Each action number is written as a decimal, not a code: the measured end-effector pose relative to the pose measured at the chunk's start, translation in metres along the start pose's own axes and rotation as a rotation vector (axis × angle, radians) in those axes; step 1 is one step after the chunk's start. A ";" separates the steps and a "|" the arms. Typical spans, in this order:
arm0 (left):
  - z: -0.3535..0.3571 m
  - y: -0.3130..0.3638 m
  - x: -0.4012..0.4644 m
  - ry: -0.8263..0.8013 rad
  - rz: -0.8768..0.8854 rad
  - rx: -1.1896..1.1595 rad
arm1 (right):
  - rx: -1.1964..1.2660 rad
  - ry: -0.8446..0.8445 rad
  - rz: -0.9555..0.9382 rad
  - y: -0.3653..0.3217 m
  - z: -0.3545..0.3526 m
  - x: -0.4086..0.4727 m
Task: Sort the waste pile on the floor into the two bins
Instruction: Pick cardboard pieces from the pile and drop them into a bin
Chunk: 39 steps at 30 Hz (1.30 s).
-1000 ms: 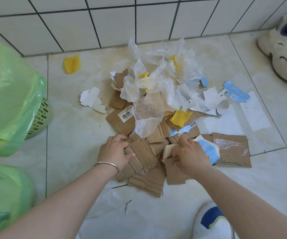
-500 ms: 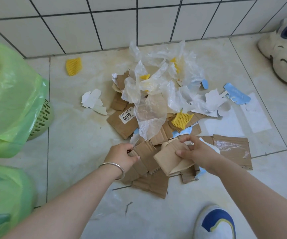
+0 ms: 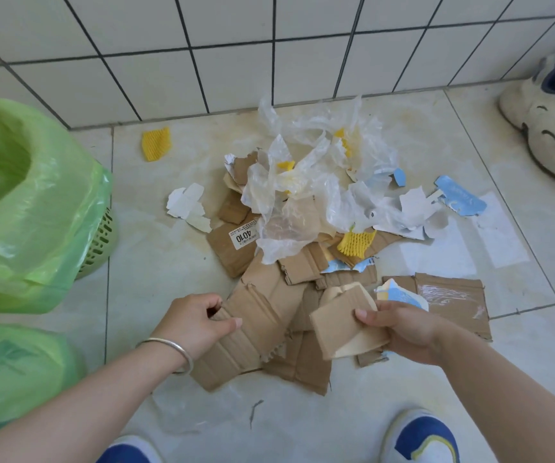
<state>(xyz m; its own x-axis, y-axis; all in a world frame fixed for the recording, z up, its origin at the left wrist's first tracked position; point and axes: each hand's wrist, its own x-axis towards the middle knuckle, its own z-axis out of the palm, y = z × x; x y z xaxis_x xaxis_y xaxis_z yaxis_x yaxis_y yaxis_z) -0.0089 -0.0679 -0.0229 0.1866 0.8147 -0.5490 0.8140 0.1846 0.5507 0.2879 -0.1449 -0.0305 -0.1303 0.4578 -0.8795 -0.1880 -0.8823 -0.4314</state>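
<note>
**Both hands in the cardboard at the near edge of the pile**

You are looking down at a pale, glossy tiled floor (image 3: 155, 262) with faint yellowish stains and thin grout lines, which meets a white tiled wall (image 3: 236, 51) with dark grout along the far edge. The waste pile (image 3: 319, 228) lies in the middle of the floor, a little out from the wall: crumpled clear plastic film (image 3: 306, 182) on top and toward the wall, torn brown cardboard nearer to you, with scraps of white paper (image 3: 187, 203), blue-printed paper (image 3: 461, 197) and yellow foam netting (image 3: 354, 242) mixed in. One piece of yellow netting (image 3: 155, 143) sits apart, close to the wall on the left.

Your left hand (image 3: 196, 324) grips the edge of a long strip of corrugated cardboard (image 3: 256, 315), thumb on top and fingers curled under it; a silver bangle (image 3: 172, 350) circles that wrist. Your right hand (image 3: 399, 329) pinches a smaller folded cardboard piece (image 3: 342, 320), thumb pressed on its upper face, and it is lifted slightly above the pieces below. Just right of that hand a flat cardboard panel (image 3: 449, 300) with tape residue lies on the floor.

The two bins stand at your left: the farther bin (image 3: 99, 235), a green perforated basket lined with a green bag, and the nearer bin (image 3: 9, 372), also covered in a green bag, at the lower left edge. A worn pale shoe (image 3: 549, 118) rests by the wall at the far right. The toes of your blue and white shoes (image 3: 419, 436) show at the bottom.
</note>
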 end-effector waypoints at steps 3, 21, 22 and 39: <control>-0.020 0.004 -0.015 -0.004 -0.014 0.035 | -0.043 -0.025 0.043 -0.001 0.021 -0.006; -0.133 0.034 -0.141 0.121 0.030 -0.152 | 0.302 0.077 -0.270 -0.081 0.175 -0.102; -0.142 0.036 -0.151 0.124 0.024 -0.169 | 0.271 0.075 -0.294 -0.087 0.183 -0.112; -0.228 -0.033 -0.253 0.551 -0.126 -0.328 | -0.591 0.068 -0.788 -0.074 0.370 -0.171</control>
<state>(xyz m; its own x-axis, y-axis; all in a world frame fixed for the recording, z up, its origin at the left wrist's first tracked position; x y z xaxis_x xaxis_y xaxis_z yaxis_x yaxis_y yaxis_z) -0.2081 -0.1549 0.2417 -0.2789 0.9224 -0.2673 0.5850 0.3839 0.7144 -0.0360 -0.1172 0.2266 -0.1169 0.9470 -0.2992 0.3215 -0.2490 -0.9136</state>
